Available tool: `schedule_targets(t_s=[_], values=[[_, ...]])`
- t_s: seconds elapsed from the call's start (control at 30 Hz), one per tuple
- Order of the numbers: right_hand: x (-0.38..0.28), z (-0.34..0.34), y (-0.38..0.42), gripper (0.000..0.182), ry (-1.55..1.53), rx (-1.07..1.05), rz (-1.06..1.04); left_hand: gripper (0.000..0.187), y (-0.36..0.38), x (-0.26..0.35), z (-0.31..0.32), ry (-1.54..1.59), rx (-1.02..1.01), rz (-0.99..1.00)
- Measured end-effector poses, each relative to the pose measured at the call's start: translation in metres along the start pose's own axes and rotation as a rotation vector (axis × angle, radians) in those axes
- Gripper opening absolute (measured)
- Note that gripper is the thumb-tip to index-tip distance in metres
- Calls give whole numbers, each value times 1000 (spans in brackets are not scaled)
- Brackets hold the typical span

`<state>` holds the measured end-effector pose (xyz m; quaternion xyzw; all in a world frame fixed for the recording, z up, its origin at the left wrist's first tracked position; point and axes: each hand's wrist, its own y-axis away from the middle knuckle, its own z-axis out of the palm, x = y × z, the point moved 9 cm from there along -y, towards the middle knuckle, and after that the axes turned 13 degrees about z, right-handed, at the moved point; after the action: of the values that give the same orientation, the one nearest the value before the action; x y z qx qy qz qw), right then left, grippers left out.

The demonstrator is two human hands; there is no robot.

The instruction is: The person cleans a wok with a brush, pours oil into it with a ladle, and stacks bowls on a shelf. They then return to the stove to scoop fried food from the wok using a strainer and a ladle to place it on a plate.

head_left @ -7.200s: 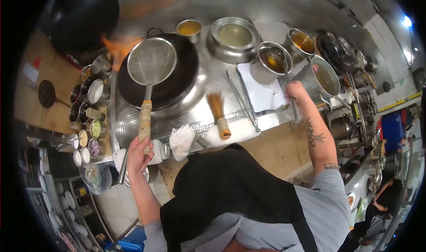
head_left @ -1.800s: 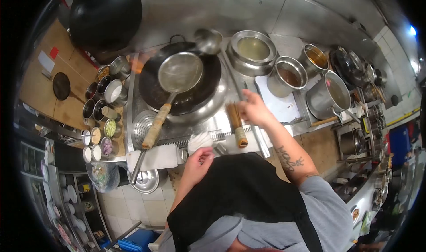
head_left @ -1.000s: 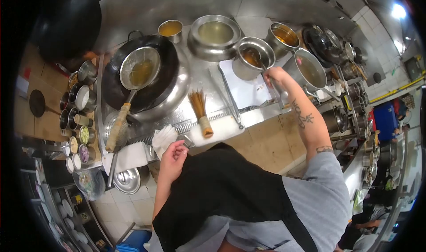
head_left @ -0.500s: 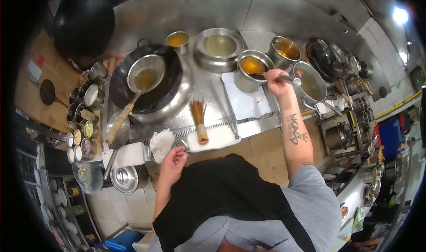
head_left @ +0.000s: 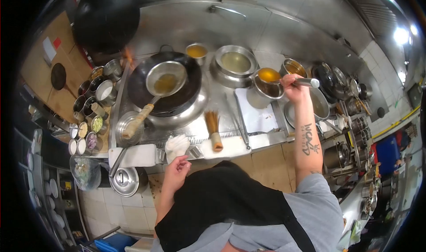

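My right hand (head_left: pixel 293 87) is closed around the metal handle of a ladle (head_left: pixel 269 75). Orange-yellow liquid fills the ladle's bowl, which is above the rim of a steel pot (head_left: pixel 262 96). That pot stands on a white cloth (head_left: pixel 257 116). My left hand (head_left: pixel 177 170) hangs in front of the counter edge, fingers loosely curled and apart, holding nothing. Closest to it is a crumpled white cloth (head_left: pixel 177 146). A bamboo wok brush (head_left: pixel 213 130) lies just beyond, on a folded towel (head_left: pixel 235 146).
A black wok (head_left: pixel 137 90) sits on the burner, a flame (head_left: pixel 128 56) at its left. Across it rests a wooden-handled strainer (head_left: pixel 153 76). Behind stand a cup of orange liquid (head_left: pixel 196 52) and a basin (head_left: pixel 236 59). Several ingredient tins (head_left: pixel 95 141) line the left.
My right hand has raised the ladle with its orange liquid from inside the pot to above the rim. The view has shifted, and a flame now shows beside the wok.
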<state>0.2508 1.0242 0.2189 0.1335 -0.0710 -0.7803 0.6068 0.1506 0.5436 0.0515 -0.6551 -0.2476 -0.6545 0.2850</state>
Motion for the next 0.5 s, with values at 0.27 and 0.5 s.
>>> schedule_targets(t_s=[0.27, 0.5], values=[[83, 61, -18, 9, -40, -130, 169, 32, 16, -12, -38, 74, 87, 18], [176, 112, -43, 36, -77, -122, 290, 32, 30, -17, -68, 43, 133, -37]])
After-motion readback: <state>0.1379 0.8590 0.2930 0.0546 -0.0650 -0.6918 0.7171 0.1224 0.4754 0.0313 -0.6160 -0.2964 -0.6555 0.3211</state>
